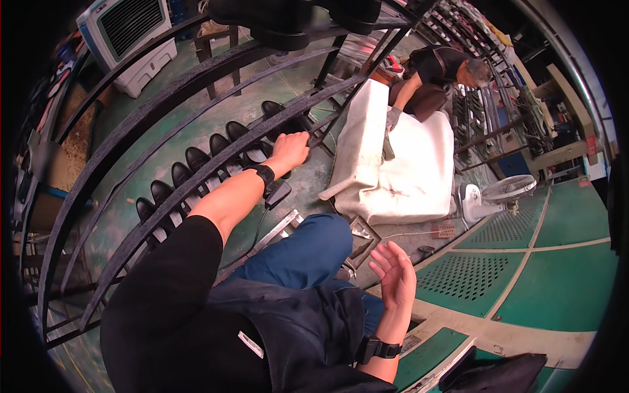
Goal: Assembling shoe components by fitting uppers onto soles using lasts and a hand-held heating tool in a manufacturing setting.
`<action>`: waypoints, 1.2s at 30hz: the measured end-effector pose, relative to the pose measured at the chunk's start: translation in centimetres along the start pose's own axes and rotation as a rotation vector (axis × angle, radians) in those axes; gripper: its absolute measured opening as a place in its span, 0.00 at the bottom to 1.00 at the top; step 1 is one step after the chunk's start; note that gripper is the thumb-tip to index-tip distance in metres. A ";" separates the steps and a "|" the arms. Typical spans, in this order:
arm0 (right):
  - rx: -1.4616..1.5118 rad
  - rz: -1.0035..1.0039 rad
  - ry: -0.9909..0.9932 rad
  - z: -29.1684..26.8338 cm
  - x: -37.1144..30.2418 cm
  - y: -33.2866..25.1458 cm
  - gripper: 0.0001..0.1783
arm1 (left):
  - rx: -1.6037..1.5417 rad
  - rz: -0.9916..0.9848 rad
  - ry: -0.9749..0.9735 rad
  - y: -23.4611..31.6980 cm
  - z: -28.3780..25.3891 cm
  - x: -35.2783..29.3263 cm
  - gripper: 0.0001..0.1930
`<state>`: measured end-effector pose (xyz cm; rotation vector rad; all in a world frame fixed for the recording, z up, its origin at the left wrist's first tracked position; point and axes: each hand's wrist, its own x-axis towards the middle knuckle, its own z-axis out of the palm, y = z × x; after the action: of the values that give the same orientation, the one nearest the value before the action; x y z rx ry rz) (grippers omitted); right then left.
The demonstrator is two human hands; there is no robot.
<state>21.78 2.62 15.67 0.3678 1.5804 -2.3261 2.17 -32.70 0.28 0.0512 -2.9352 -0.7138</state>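
My left hand [290,152] reaches forward with its fingers curled closed, beside the lower rail of a dark metal rack [216,154]. What it grips, if anything, is hidden. A row of black shoes [196,157] stands along the rack, the farthest of them close to my knuckles. My right hand [395,272] is raised beside my right knee, palm turned up and fingers loosely apart, holding nothing. It is nearest to the green machine panels [465,281].
Ahead, a crouching person [442,78] in gloves works at a white cloth-covered block [419,170]. A white fan [485,196] stands at the right. More black shoes [275,23] sit on the upper rack. An air cooler [128,36] stands far left; a dark bag [495,373] lies lower right.
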 end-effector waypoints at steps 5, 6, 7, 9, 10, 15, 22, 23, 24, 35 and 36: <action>-0.034 0.026 -0.095 2.7 0.5 0.5 0.25 | -0.184 -0.076 -0.308 -6.9 3.7 -4.5 0.28; -0.069 0.029 -0.105 3.1 0.6 0.3 0.25 | -0.181 -0.033 -0.324 -5.7 3.4 -5.3 0.29; -0.066 0.023 -0.107 3.7 0.7 -0.1 0.25 | -0.172 0.001 -0.333 -4.9 2.5 -6.3 0.29; -0.148 0.022 -0.184 4.5 0.5 -1.3 0.24 | -0.273 0.048 -0.357 -3.0 1.6 -6.7 0.25; -0.181 0.004 -0.198 4.6 0.3 -2.2 0.24 | -0.388 0.135 -0.392 -1.3 0.5 -6.8 0.23; -0.468 -0.106 -0.259 2.9 -4.1 -10.5 0.21 | -0.661 0.478 -0.513 10.7 -7.4 -5.7 0.18; -0.630 -0.210 0.170 -7.8 -18.8 -18.3 0.22 | -0.387 0.602 -0.712 7.0 -1.9 -3.3 0.20; -0.618 -0.251 0.281 -10.0 -22.7 -18.5 0.22 | -0.163 0.608 -0.765 6.5 -1.1 -2.7 0.21; -0.625 -0.266 0.479 -12.2 -27.1 -18.0 0.22 | -0.161 0.652 -0.790 8.7 -0.9 -3.2 0.21; -0.774 -0.005 2.066 -30.4 -51.1 -2.4 0.50 | -0.178 0.611 -0.789 12.4 -0.3 -4.5 0.21; -0.578 0.025 2.049 -31.0 -49.7 -2.7 0.49 | -0.222 0.592 -0.789 11.9 -0.2 -4.1 0.20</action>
<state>67.72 37.73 25.43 2.9422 2.4158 -0.6310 6.25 -21.97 5.49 -1.3348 -3.1925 -1.1211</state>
